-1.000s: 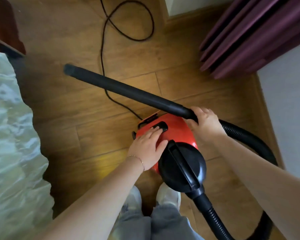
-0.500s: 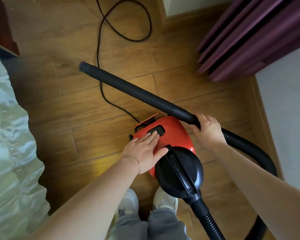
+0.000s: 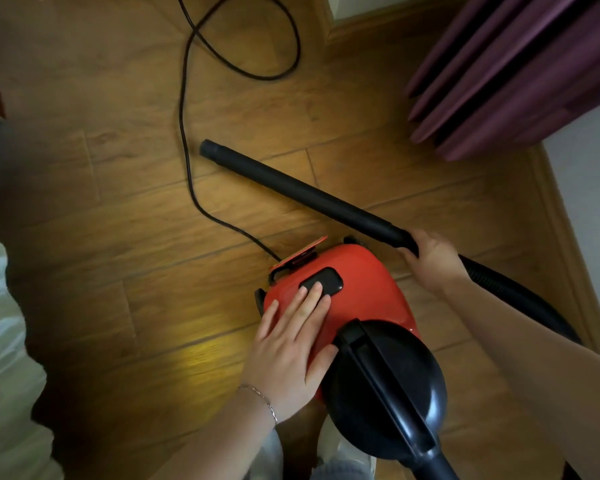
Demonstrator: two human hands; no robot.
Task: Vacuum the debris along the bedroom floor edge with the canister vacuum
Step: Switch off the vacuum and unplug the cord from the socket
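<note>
A red canister vacuum (image 3: 368,289) with a black front cap (image 3: 385,382) sits on the wooden floor just ahead of my feet. My left hand (image 3: 291,344) lies flat on its red top, fingers spread, fingertips on the black switch (image 3: 326,280). My right hand (image 3: 430,261) grips the near end of the black rigid wand (image 3: 302,194), which slants up and left with its open tip at centre. The ribbed black hose (image 3: 520,299) curves from that hand around the right side. No debris is visible.
The black power cord (image 3: 187,161) loops across the floor from the vacuum's rear toward the top. A purple curtain (image 3: 520,67) hangs at the upper right beside a white wall and wooden skirting (image 3: 565,237). Pale bedding (image 3: 0,341) fills the left edge.
The wand's tip has swung right and nearer to the vacuum. My left hand has slid back a little on the red top, fingertips still at the switch. The view has shifted left.
</note>
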